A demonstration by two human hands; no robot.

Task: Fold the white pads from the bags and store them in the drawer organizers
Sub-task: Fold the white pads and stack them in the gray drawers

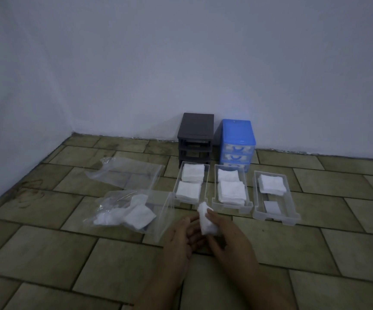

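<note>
Where the two hands meet above the tiled floor (46, 253), a white pad (206, 221) stands pinched in the right hand (225, 238), while the left hand (180, 237) lies beside it with fingers relaxed, seemingly just touching it in this dim view. Beyond are three clear drawers (276, 217) holding folded pads (230, 191). To the left lie two plastic bags (136, 175), and a dark organizer (195, 130) and a blue organizer (237, 133) stand against the wall.

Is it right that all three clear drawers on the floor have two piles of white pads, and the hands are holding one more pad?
Not quite. The head view shows the left drawer and middle drawer with two piles each, but the right drawer has just one pile. The right hand does hold a white pad, with the left hand beside it.
</note>
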